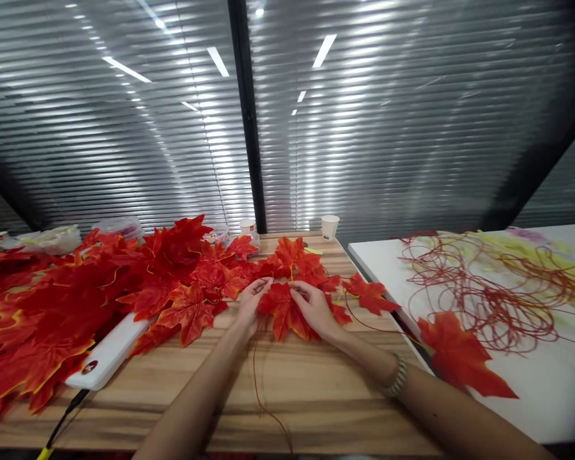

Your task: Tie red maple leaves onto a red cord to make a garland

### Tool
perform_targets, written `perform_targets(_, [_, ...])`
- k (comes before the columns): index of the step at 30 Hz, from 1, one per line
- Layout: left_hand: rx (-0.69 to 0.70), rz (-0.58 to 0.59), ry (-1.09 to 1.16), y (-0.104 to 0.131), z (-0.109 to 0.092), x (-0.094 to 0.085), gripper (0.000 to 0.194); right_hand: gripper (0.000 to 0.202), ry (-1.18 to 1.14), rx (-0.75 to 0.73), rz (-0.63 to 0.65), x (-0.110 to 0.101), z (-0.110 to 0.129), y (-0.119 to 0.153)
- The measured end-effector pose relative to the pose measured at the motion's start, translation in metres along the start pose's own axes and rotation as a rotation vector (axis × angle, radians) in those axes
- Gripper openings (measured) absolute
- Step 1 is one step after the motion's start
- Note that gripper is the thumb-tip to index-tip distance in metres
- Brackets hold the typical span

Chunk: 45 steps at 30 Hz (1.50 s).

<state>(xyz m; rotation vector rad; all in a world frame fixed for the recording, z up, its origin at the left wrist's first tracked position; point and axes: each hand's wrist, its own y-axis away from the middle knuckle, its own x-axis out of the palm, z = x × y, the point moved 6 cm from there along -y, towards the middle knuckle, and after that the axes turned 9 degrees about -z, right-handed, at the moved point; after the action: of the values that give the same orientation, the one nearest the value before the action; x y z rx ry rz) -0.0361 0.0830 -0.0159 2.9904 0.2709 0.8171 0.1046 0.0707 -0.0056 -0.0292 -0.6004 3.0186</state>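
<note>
A wood-grain table (335, 396) spans the lower frame; a smooth white table (376, 255) stands at right. Slatted blinds (364, 128) fill the upper frame. Two tapered paper cups (330, 228) stand mid-frame. One lobed, red leaf (282, 313) is at centre: the right hand (312, 308) pinches its stem end. The left hand (252, 303) has its fingertips closed beside it; their content cannot be told.

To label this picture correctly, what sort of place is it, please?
Probably an office or workroom: grey slatted blinds, a striped brown wooden table, and red artificial leaves heaped on it.
</note>
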Motion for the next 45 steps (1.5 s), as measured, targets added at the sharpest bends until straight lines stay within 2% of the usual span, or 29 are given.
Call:
perform_targets(3, [-0.013,-0.002,0.009,0.000,0.001,0.000,0.028,0.026,0.057,-0.014,-0.095,-0.009,-0.009,-0.007])
perform_targets(6, [-0.012,0.000,0.017,-0.001,0.001,0.001,0.031,0.029,0.065,-0.025,-0.116,-0.014,-0.015,-0.012])
perform_targets(10, [-0.012,0.007,0.035,-0.002,0.001,0.000,0.032,0.035,0.069,-0.008,-0.093,-0.012,-0.017,-0.011])
perform_targets(16, [0.005,0.039,0.021,-0.001,0.001,0.002,0.031,0.035,0.078,0.004,-0.034,-0.006,-0.005,-0.004])
perform_targets(22, [0.033,0.107,-0.042,0.001,0.005,0.005,0.023,0.039,0.321,-0.170,0.042,0.000,0.009,0.002])
perform_targets(27, [0.069,0.079,-0.116,0.002,0.005,0.005,0.025,0.029,0.304,-0.243,0.101,0.005,0.016,0.007])
perform_targets(30, [0.078,0.050,-0.125,0.002,0.004,0.005,0.026,0.024,0.259,-0.260,0.097,0.006,0.019,0.008])
perform_targets(37, [0.145,0.042,-0.170,0.003,0.001,0.005,0.026,0.026,0.242,-0.286,0.085,0.005,0.020,0.008])
perform_targets(45, [0.202,0.046,-0.296,0.007,-0.006,0.011,0.026,0.027,0.312,-0.236,0.057,0.003,0.014,0.008])
